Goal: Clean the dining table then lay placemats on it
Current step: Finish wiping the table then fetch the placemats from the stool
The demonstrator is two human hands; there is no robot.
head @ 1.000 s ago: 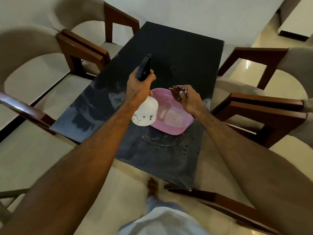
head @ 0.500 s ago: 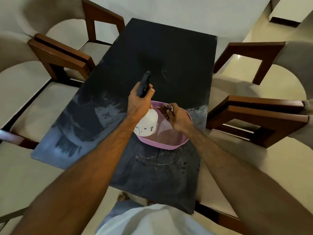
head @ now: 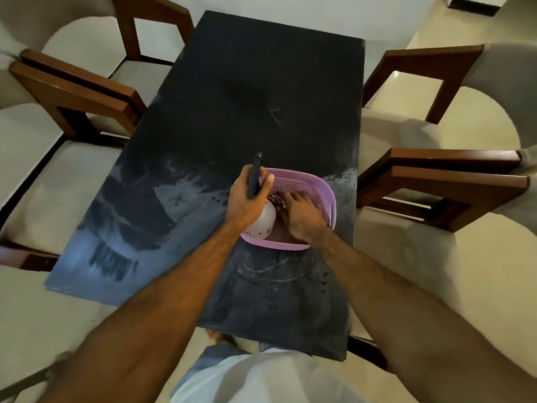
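Stowing supplies: left hand (head: 247, 199) gripping spray bottle (head: 261, 222), right hand (head: 302, 215) pressing cloth (head: 276, 199) inside pink basket (head: 305, 184) on dining table (head: 261, 82); seating both low before clearing basket

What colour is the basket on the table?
The basket is light purple, almost pink, with a woven-looking wall. The head view shows it.

Cloth (head: 277, 199) perhaps under right hand (head: 302, 218)

Wooden-armed chairs (head: 78, 91) with cream cushions stand along both long sides of the dark worktop (head: 261, 82); glossy cream floor tiles (head: 430, 21) gleam beyond its far-right corner.
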